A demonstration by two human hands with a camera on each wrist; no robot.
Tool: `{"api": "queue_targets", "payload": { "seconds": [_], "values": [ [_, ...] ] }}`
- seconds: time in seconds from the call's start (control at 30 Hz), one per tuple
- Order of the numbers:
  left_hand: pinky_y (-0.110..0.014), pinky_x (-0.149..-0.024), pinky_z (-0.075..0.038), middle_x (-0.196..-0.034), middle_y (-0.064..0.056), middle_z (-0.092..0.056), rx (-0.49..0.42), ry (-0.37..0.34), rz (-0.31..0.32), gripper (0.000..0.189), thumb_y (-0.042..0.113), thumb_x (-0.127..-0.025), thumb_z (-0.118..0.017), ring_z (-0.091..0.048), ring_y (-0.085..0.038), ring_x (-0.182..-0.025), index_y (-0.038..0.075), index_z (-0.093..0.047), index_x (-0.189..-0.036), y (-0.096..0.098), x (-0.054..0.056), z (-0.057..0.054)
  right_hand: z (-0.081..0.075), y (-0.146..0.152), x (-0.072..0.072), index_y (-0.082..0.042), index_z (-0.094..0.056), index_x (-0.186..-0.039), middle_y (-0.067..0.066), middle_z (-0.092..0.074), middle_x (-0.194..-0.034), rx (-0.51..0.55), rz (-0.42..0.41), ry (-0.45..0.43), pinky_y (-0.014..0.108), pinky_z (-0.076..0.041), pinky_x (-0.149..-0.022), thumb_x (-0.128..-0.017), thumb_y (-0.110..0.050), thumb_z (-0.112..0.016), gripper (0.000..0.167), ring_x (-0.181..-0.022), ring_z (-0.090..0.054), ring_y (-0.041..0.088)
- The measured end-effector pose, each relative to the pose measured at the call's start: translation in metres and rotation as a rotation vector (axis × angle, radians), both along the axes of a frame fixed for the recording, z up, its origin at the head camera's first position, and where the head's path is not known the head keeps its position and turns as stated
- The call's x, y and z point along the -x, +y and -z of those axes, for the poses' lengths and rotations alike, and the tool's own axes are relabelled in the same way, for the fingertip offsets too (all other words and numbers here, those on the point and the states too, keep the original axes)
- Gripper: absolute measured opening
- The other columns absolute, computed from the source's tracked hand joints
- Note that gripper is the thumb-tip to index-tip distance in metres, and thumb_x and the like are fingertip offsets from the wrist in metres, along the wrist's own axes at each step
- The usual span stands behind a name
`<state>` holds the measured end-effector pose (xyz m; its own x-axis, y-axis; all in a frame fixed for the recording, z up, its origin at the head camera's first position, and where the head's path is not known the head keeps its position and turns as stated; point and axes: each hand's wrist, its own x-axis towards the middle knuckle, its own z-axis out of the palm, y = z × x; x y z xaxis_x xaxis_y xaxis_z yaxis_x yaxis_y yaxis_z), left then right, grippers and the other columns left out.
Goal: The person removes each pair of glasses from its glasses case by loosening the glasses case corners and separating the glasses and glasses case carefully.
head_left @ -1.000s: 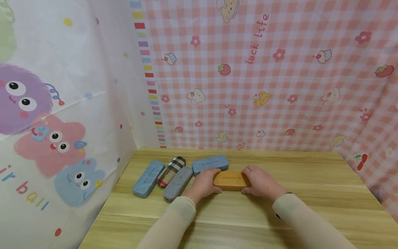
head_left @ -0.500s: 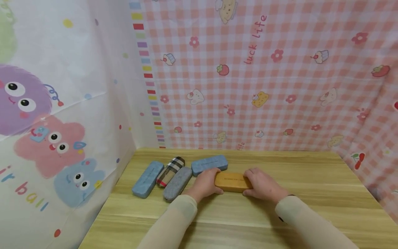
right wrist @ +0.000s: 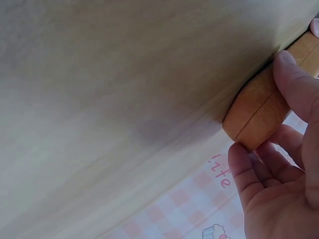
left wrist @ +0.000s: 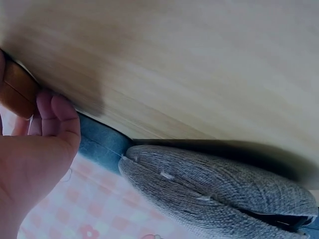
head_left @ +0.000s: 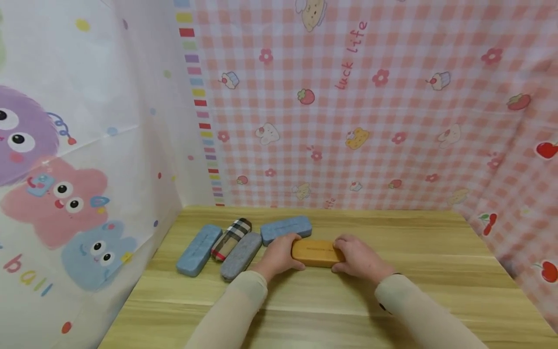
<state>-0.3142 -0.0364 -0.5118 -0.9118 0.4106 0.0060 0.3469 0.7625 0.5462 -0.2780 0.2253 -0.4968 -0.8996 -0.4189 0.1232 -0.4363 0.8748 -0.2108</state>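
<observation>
Still gripping the orange case (head_left: 317, 253) on the desk (head_left: 305, 312) with fingers (right wrist: 242, 167) clamped at its ends, by left hand (head_left: 277, 254) toward 9 o'clock, right hand (head_left: 361, 259) toward 3. Shifted slightly toward 9 since half a second ago, like the whole head view. From left wrist only, can see parted edges on grey case (left wrist: 214, 177).

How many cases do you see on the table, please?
5, from left: a blue case, a plaid case, a gray case, another blue case behind the left hand, and an orange case held between that hand and the right hand.
</observation>
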Motion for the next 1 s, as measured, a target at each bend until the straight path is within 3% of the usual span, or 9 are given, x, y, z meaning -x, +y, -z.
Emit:
{"api": "queue_targets", "payload": {
  "seconds": [0.43,0.6,0.87,1.0],
  "values": [
    [-0.050,-0.112,-0.052,-0.142,-0.011,-0.069,-0.084,-0.032,-0.049,0.082,0.028,-0.076,-0.100,-0.066,-0.032,-0.130,0.011,-0.062,-0.146,-0.010,0.001,0.012,0.007,-0.011,0.003,0.004,-0.070,-0.128,0.021,-0.070,-0.133,-0.005,-0.019,-0.008,0.053,-0.055,-0.106,-0.087,-0.030,-0.092,0.058,-0.125,-0.067,0.038],
    [-0.050,-0.110,-0.053,-0.140,-0.011,-0.070,-0.122,-0.033,-0.046,0.080,0.027,-0.076,-0.100,-0.067,-0.032,-0.127,0.011,-0.062,-0.144,-0.007,0.002,0.011,0.006,-0.006,0.003,0.005,-0.070,-0.128,0.022,-0.069,-0.133,0.002,-0.003,0.009,0.053,-0.055,-0.106,-0.086,-0.029,-0.092,0.058,-0.124,-0.066,0.038],
    [-0.047,-0.103,-0.055,-0.132,-0.008,-0.071,-0.087,-0.057,-0.045,0.077,0.030,-0.077,-0.099,-0.068,-0.026,-0.116,0.014,-0.061,-0.142,0.001,0.002,0.009,0.004,0.000,0.001,0.005,-0.071,-0.129,0.022,-0.070,-0.133,0.014,0.008,0.003,0.054,-0.055,-0.108,-0.086,-0.030,-0.092,0.059,-0.125,-0.067,0.039],
    [-0.049,-0.108,-0.053,-0.137,-0.009,-0.070,-0.088,-0.052,-0.037,0.079,0.032,-0.078,-0.098,-0.066,-0.029,-0.123,0.015,-0.061,-0.145,0.001,0.001,0.006,0.003,0.001,0.001,0.003,-0.071,-0.128,0.021,-0.070,-0.134,0.017,0.007,0.007,0.055,-0.054,-0.108,-0.086,-0.031,-0.092,0.059,-0.125,-0.067,0.039]
  ]
}}
